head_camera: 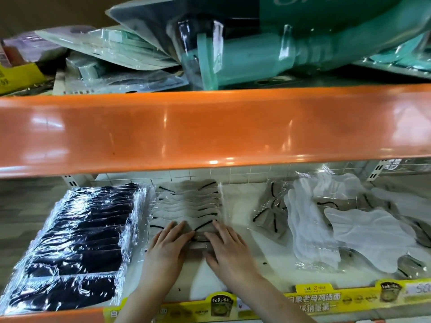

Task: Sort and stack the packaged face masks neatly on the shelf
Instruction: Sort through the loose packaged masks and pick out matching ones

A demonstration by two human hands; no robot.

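Spanning the whole view, an orange shelf edge [210, 127] hangs above both hands, with teal and clear packets [256, 54] heaped loosely on the level over it. Below, on the white lower shelf [235, 201], a row of black packaged face masks [77, 241] lies to the outside of the left hand [166, 245], its long axis running away from the person toward the back wall, packets overlapping like shingles. To the far side of the right hand [227, 247], loose white masks [363, 231] and clear packets sprawl at mixed angles. Between them, a row of grey masks with black ear loops [186, 206] runs straight back from the fingertips. Both hands lie palm down with fingers straight and flat, pressing on the nearest packet [199, 231] of that grey row, fingertips pointing toward the back of the shelf, the two hands just beside each other. Nearest the wrists, a yellow price strip [326, 299] along the shelf front carries Chinese characters and pictures of a noodle cup; its smaller print is too blurred to read.
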